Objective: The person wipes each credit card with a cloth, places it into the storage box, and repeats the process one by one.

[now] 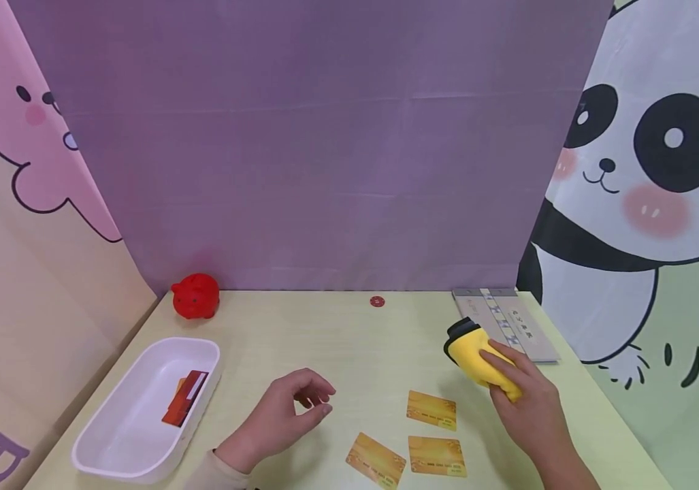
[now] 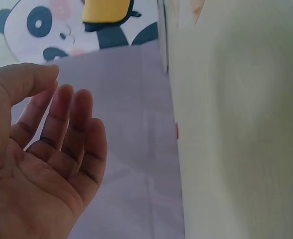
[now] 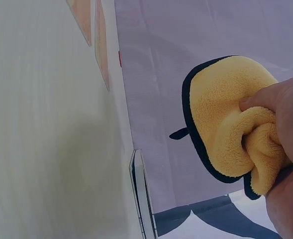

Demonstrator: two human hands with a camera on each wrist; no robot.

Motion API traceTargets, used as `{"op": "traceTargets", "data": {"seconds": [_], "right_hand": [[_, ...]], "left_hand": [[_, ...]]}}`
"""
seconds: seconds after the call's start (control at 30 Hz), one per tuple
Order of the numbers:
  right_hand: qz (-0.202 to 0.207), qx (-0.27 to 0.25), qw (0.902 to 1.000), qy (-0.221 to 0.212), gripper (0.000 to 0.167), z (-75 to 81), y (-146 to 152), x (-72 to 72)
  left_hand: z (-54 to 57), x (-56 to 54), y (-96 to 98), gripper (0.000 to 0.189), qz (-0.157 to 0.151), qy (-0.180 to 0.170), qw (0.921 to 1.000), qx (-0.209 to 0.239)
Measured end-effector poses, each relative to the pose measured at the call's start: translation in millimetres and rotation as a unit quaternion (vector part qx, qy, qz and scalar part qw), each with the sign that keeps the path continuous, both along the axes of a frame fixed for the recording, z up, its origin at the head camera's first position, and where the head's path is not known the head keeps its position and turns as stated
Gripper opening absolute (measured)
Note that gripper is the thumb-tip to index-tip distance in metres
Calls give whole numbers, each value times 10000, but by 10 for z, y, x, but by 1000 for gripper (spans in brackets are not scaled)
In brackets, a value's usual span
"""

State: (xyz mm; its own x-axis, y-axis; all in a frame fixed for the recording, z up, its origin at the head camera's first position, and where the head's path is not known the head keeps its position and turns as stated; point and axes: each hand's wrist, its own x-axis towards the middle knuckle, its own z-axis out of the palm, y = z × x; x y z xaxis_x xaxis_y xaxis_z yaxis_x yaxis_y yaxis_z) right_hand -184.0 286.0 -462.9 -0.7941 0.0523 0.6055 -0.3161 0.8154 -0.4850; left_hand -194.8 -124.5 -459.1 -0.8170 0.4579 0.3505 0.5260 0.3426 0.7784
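- We see the right hand (image 1: 529,401) gripping a fluffy, black-edged yellow cloth (image 1: 474,355).
- We see the left hand (image 1: 282,414) — relaxed, loosely bent — near three golden rectangular cards (image 1: 431,410).

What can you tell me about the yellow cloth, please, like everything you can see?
The yellow cloth looks soft and fluffy, with black edging and a small dark tab sticking out from it. It is bunched up and folded, not spread flat. The right hand grips it, holding it up above the table.
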Motion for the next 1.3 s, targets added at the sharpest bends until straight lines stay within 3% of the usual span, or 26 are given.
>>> {"op": "traceTargets", "data": {"seconds": [0.37, 0.63, 0.97, 1.3], "right_hand": [[126, 45, 9998, 120, 63, 3, -17, -6], [207, 31, 9997, 125, 64, 5, -25, -7], [207, 62, 9998, 9, 63, 0, -33, -5], [228, 70, 9997, 14, 63, -18, -44, -1]], "left_hand": [[-147, -4, 281, 32, -739, -226, 9962, -413], [-213, 28, 422, 38, -1090, -474, 9869, -1088], [-286, 42, 530, 46, -1158, -396, 9725, -1982], [-312, 21, 583, 48, -1159, -323, 9677, -2215]]}}
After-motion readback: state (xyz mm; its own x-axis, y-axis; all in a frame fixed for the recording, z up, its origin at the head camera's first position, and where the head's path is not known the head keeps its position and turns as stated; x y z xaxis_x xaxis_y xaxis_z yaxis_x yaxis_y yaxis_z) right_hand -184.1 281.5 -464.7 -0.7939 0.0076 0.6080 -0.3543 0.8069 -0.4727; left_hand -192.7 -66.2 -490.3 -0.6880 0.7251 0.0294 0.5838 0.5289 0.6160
